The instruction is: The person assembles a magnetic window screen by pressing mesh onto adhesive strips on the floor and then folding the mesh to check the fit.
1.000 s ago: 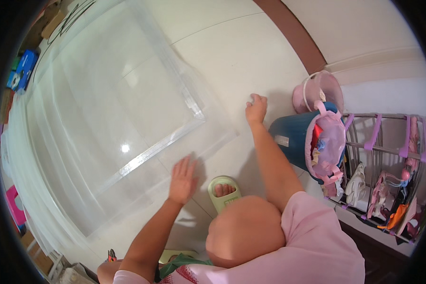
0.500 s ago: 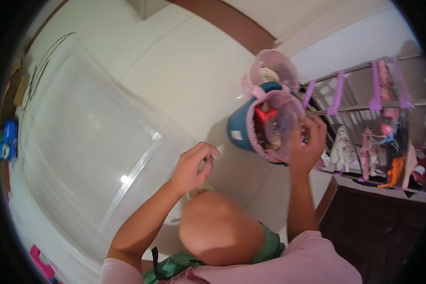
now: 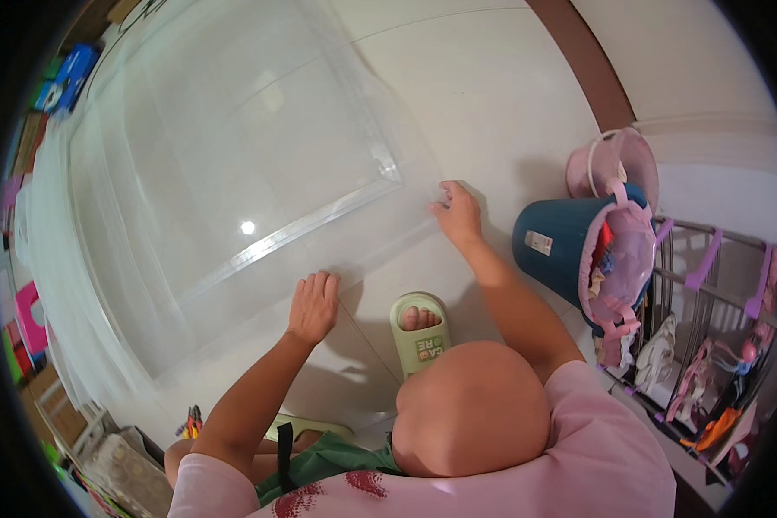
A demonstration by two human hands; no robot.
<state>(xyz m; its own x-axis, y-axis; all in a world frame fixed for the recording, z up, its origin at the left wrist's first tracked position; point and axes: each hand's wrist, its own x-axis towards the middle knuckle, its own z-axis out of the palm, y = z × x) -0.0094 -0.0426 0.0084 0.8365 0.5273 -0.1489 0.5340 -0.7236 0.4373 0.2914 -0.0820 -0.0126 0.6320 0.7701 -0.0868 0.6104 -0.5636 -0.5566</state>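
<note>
Transparent sheet [image 3: 224, 186] lies ahead-left, its slanting edge beside left hand [image 3: 312, 309], fingers together, grip unclear, and right hand [image 3: 460, 217], fingers apart.

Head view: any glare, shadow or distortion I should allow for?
Head view throughout: a bright glare spot over the translucent sheet; soft shadows beside the left hand and right hand; both hands look fairly sharp; the brown strip bends toward the black rim.

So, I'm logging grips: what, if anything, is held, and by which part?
It cannot be told: the left hand and right hand are near the clear sheet, grip unclear.
</note>
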